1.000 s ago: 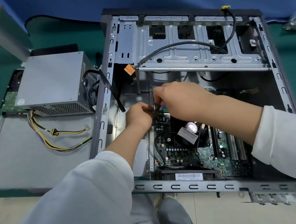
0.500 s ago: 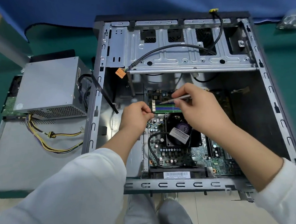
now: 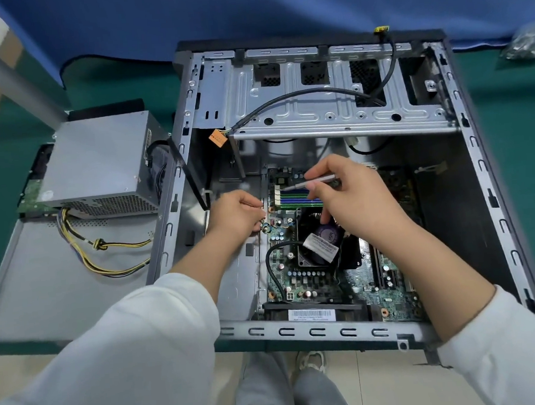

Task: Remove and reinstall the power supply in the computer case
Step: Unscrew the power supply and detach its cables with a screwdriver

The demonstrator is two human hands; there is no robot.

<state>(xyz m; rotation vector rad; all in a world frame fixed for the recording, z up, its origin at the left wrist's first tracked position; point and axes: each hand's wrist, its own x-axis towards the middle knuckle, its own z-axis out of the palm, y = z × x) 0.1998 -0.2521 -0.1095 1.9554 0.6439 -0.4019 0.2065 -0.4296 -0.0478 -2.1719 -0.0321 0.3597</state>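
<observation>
Green table: right hand [image 3: 351, 203] pinches screwdriver [image 3: 313, 181]; left hand [image 3: 237, 218] curled, contents unclear.

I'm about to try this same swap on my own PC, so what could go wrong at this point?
1. The right hand holds a thin metal tool just above the motherboard; a slip could scratch or short parts.
2. The left hand pinches something small at the board's edge; if it is a screw, dropping it could lose it among the components.
3. The power supply sits outside the case with its wires loose, where a sleeve could snag them.
</observation>
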